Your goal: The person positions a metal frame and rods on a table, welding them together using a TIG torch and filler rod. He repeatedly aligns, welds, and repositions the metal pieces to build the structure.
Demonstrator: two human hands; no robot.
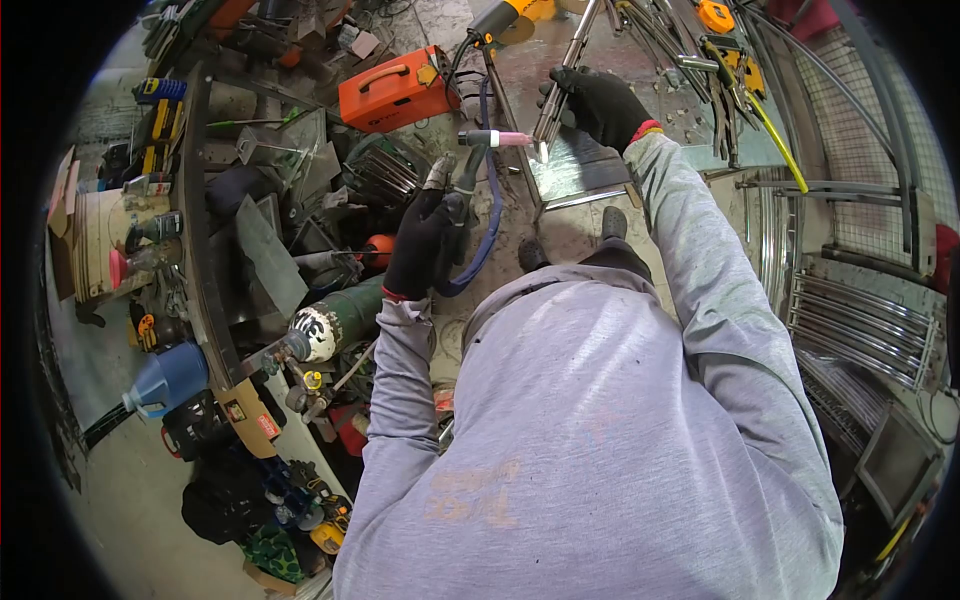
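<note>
My left hand, in a black glove, is closed round the handle of a TIG welding torch. The torch's pink nozzle points right, its tip close to the lower end of a shiny metal tube. My right hand, gloved in black with a red and yellow cuff, grips that tube near its lower end and tilts it over the metal worktable. A blue hose curves from below my left hand up past the torch.
An orange welding machine stands beyond my left hand. Below lies a green gas cylinder with a white top. Metal rods and a yellow bar lie at the table's right. A cluttered shelf runs along the left; metal racks stand right.
</note>
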